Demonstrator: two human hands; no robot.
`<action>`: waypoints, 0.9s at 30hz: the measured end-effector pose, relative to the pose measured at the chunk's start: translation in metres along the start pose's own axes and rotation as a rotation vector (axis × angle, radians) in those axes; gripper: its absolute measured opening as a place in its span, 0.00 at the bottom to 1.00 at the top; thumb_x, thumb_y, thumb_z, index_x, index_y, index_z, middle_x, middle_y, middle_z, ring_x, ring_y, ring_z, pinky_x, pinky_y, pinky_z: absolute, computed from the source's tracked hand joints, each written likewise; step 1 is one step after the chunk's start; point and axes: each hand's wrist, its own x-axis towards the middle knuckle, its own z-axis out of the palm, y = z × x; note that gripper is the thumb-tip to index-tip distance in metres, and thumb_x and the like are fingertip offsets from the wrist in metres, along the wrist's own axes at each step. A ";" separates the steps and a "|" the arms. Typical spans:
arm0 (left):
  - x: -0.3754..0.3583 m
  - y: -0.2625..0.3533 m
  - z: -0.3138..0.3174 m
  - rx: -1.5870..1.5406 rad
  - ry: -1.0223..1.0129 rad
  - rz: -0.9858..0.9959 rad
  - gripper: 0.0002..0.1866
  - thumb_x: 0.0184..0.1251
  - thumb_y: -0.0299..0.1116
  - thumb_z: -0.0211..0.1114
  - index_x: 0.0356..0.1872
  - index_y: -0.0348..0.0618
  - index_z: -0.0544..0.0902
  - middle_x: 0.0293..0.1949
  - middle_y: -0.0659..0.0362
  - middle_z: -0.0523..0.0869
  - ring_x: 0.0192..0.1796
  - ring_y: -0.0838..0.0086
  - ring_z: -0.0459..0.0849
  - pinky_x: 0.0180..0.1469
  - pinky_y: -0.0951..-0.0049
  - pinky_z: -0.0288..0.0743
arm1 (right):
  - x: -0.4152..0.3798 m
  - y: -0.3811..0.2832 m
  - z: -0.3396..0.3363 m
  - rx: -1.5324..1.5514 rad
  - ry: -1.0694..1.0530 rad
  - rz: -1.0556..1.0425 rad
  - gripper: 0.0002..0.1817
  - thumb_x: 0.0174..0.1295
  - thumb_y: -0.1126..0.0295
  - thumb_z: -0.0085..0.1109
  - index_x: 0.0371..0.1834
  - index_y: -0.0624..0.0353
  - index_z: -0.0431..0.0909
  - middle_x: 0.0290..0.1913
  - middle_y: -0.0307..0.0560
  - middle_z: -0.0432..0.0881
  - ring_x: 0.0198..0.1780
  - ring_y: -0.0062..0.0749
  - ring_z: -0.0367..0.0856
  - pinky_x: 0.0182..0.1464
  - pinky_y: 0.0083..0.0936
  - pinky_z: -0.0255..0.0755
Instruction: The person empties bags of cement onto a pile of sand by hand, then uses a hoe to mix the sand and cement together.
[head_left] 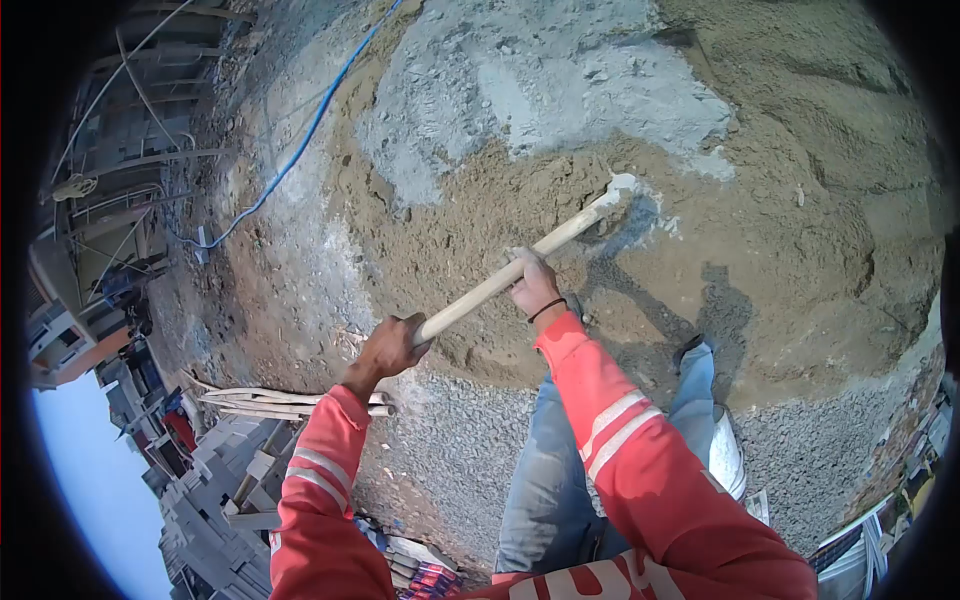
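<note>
A long pale wooden handle (480,292) runs diagonally across the middle of the head view. My left hand (390,346) is wrapped round its lower left end. Further up the handle, my right hand (534,280) grips it, with a dark band at the wrist. The handle's far end carries a whitish tool head (621,184), which touches the brown sand; its blade is mostly hidden. Grey powder (550,90) lies spread over the sand (480,200) just beyond the tool.
A blue hose (300,150) curves over the ground at the upper left. Wooden poles (280,402) lie left of my left forearm, near stacked grey blocks (215,500). Gravel (450,430) surrounds my legs. A white sack (727,455) is beside my leg at the right.
</note>
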 end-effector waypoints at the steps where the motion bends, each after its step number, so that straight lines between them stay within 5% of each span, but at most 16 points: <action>1: -0.019 -0.021 -0.003 0.011 -0.003 -0.006 0.14 0.55 0.35 0.67 0.39 0.40 0.77 0.26 0.44 0.83 0.34 0.46 0.83 0.38 0.52 0.77 | 0.000 0.033 0.010 0.012 -0.046 -0.027 0.08 0.61 0.72 0.58 0.40 0.60 0.71 0.36 0.44 0.75 0.35 0.34 0.78 0.39 0.29 0.77; 5: -0.064 -0.058 0.023 0.017 0.004 -0.100 0.14 0.54 0.34 0.67 0.40 0.42 0.75 0.25 0.43 0.82 0.32 0.44 0.82 0.36 0.51 0.76 | -0.065 0.065 0.032 -0.170 -0.015 -0.125 0.12 0.62 0.68 0.59 0.46 0.56 0.70 0.36 0.39 0.77 0.34 0.30 0.78 0.36 0.28 0.72; 9: -0.029 0.021 0.096 -0.279 0.031 0.087 0.16 0.56 0.34 0.68 0.43 0.40 0.75 0.26 0.43 0.83 0.34 0.45 0.83 0.37 0.53 0.76 | -0.116 -0.017 -0.025 -0.421 0.050 -0.555 0.14 0.60 0.63 0.62 0.42 0.57 0.69 0.31 0.38 0.74 0.27 0.24 0.75 0.28 0.22 0.68; 11: 0.014 0.119 0.127 -0.334 0.178 0.347 0.13 0.58 0.34 0.68 0.39 0.41 0.76 0.26 0.46 0.82 0.33 0.48 0.84 0.35 0.57 0.76 | -0.189 -0.112 -0.021 -0.485 0.158 -0.790 0.12 0.60 0.67 0.62 0.40 0.57 0.69 0.30 0.37 0.73 0.26 0.22 0.73 0.28 0.22 0.70; 13: 0.061 0.234 0.150 -0.631 0.019 0.426 0.16 0.56 0.35 0.69 0.44 0.39 0.78 0.30 0.45 0.83 0.35 0.50 0.84 0.41 0.57 0.75 | -0.242 -0.204 -0.027 -0.397 0.255 -1.055 0.09 0.63 0.70 0.59 0.42 0.59 0.70 0.29 0.34 0.72 0.28 0.16 0.71 0.31 0.18 0.68; 14: 0.077 0.307 0.125 -0.752 -0.003 0.477 0.12 0.56 0.30 0.68 0.41 0.38 0.80 0.30 0.45 0.84 0.34 0.50 0.84 0.36 0.63 0.77 | -0.274 -0.250 -0.030 -0.467 0.235 -1.125 0.10 0.65 0.69 0.58 0.44 0.59 0.69 0.27 0.36 0.72 0.26 0.16 0.70 0.28 0.17 0.69; 15: 0.101 0.360 0.147 -0.752 0.200 0.589 0.13 0.55 0.31 0.68 0.40 0.37 0.81 0.30 0.45 0.84 0.34 0.50 0.85 0.36 0.63 0.76 | -0.296 -0.291 -0.032 -0.523 0.299 -1.243 0.11 0.65 0.69 0.57 0.45 0.60 0.68 0.26 0.36 0.72 0.24 0.16 0.70 0.26 0.17 0.68; 16: 0.122 0.415 0.145 -0.895 0.140 0.613 0.14 0.54 0.31 0.69 0.40 0.37 0.81 0.31 0.44 0.84 0.36 0.49 0.84 0.37 0.61 0.76 | -0.309 -0.325 -0.043 -0.581 0.366 -1.354 0.11 0.66 0.69 0.57 0.46 0.60 0.68 0.26 0.37 0.72 0.23 0.16 0.70 0.25 0.17 0.68; 19: 0.188 0.534 0.166 -0.914 0.162 0.649 0.12 0.54 0.31 0.68 0.38 0.36 0.81 0.32 0.43 0.84 0.36 0.46 0.83 0.38 0.59 0.76 | -0.309 -0.399 -0.111 -0.696 0.499 -1.402 0.12 0.67 0.69 0.56 0.46 0.62 0.66 0.25 0.39 0.72 0.21 0.18 0.71 0.22 0.19 0.68; 22: 0.225 0.580 0.214 -0.917 0.078 0.596 0.12 0.55 0.32 0.67 0.38 0.36 0.81 0.33 0.42 0.84 0.37 0.46 0.83 0.38 0.58 0.76 | -0.261 -0.437 -0.219 -0.760 0.588 -1.411 0.11 0.66 0.69 0.57 0.41 0.63 0.67 0.25 0.42 0.73 0.20 0.20 0.73 0.20 0.21 0.68; 24: 0.231 0.560 0.300 -0.658 0.166 0.465 0.13 0.57 0.35 0.66 0.39 0.37 0.81 0.34 0.41 0.84 0.38 0.45 0.83 0.39 0.55 0.77 | -0.192 -0.431 -0.323 -0.922 0.853 -1.330 0.11 0.62 0.71 0.59 0.37 0.66 0.69 0.24 0.45 0.75 0.21 0.30 0.76 0.23 0.29 0.70; 25: 0.226 0.538 0.345 -0.610 0.029 0.357 0.15 0.58 0.37 0.66 0.40 0.36 0.81 0.35 0.41 0.84 0.39 0.44 0.83 0.41 0.54 0.77 | -0.199 -0.398 -0.306 -0.667 0.906 -0.960 0.09 0.58 0.74 0.59 0.35 0.69 0.71 0.21 0.48 0.76 0.24 0.39 0.79 0.30 0.35 0.73; 26: 0.210 0.517 0.379 -0.559 -0.109 0.243 0.17 0.58 0.39 0.66 0.41 0.36 0.81 0.36 0.40 0.85 0.40 0.44 0.83 0.42 0.54 0.78 | -0.151 -0.370 -0.387 -1.039 1.042 -1.077 0.09 0.57 0.72 0.59 0.32 0.69 0.73 0.19 0.48 0.75 0.23 0.41 0.78 0.30 0.38 0.73; 27: 0.181 0.506 0.398 -0.522 -0.158 0.113 0.19 0.58 0.42 0.66 0.42 0.35 0.81 0.37 0.40 0.85 0.40 0.45 0.84 0.43 0.54 0.77 | -0.128 -0.346 -0.432 -1.051 1.013 -0.907 0.09 0.57 0.71 0.59 0.31 0.68 0.74 0.19 0.47 0.75 0.22 0.39 0.78 0.28 0.37 0.73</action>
